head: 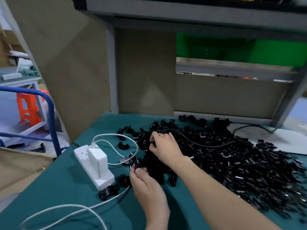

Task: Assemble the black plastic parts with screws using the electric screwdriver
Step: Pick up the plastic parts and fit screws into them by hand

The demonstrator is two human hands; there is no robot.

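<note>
Head cam: L hand (147, 186) pinches black part (139, 164); R hand (163, 146) curled into parts pile (232, 163), grip can't tell.

The heap of plastic parts (232, 163) covers the surface (66, 188) toward 3 o'clock. At the heap's 9 o'clock lies the power strip (103, 180), a charger (97, 159) plugged on top. The right grip (164, 147) sits on the heap's 9 o'clock edge. The left grip (146, 188), at 6 o'clock of it, holds a single part (138, 164). A cardboard panel (146, 72) stands behind at 12 o'clock.
</note>
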